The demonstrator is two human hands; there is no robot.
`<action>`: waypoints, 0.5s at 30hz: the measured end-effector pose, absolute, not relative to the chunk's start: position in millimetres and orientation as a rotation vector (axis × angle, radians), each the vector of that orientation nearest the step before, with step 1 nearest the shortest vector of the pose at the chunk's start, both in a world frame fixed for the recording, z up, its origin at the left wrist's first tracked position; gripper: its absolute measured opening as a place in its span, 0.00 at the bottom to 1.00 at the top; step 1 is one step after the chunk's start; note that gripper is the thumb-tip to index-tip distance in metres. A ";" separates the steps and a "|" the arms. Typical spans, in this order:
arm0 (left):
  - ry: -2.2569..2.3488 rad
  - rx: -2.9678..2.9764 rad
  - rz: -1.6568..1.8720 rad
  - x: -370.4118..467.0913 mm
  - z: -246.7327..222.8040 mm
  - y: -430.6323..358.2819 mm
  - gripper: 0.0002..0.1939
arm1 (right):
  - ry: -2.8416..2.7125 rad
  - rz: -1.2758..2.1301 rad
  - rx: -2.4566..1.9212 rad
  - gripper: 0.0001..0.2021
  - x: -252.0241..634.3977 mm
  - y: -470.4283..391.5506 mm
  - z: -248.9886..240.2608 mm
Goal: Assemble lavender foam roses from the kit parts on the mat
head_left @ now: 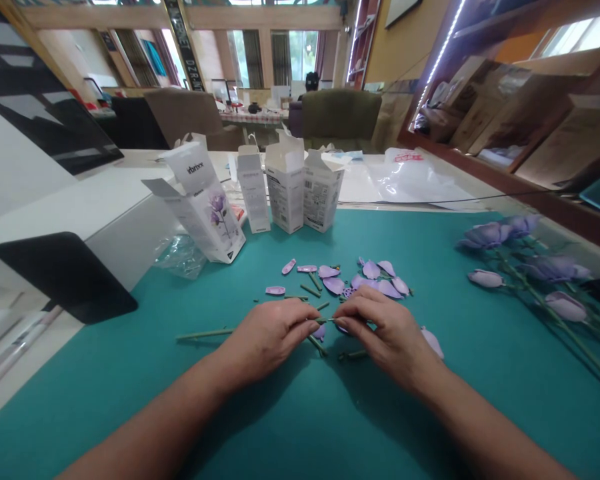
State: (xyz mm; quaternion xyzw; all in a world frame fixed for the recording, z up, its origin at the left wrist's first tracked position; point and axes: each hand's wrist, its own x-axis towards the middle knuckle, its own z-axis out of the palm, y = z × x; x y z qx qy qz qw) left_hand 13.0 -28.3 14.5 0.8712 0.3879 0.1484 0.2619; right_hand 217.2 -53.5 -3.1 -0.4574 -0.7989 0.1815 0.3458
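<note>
Four open cartons (286, 197) beyond left hand (270, 330), contents hidden | it and right hand (393, 330) backs-up, pinching green stem piece (325, 320)

Even, fairly bright light covers the teal mat (130, 413). Daylight washes out the rear window (307, 50), while an LED strip (443, 53) glares at upper right. Soft shadows lie on the mat beneath the left hand (275, 330) and right hand (387, 327). Pale highlights streak the clear plastic bag (410, 180). Wide-angle distortion stretches the black panel (65, 277) at the left edge, and the purple roses (485, 235) at right look smeared. Fine print on the white cartons (285, 193) blurs; the background is soft.
</note>
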 end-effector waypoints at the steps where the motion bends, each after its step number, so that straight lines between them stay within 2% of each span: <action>1: 1.048 2.357 0.401 13.1 14.8 -28.4 0.12 | -2.076 0.469 -1.179 0.08 217.0 -53.6 -3.2; 15: 1.072 2.473 0.344 14.4 7.5 -30.0 0.13 | -2.112 0.354 -1.158 0.09 214.0 -54.1 -5.6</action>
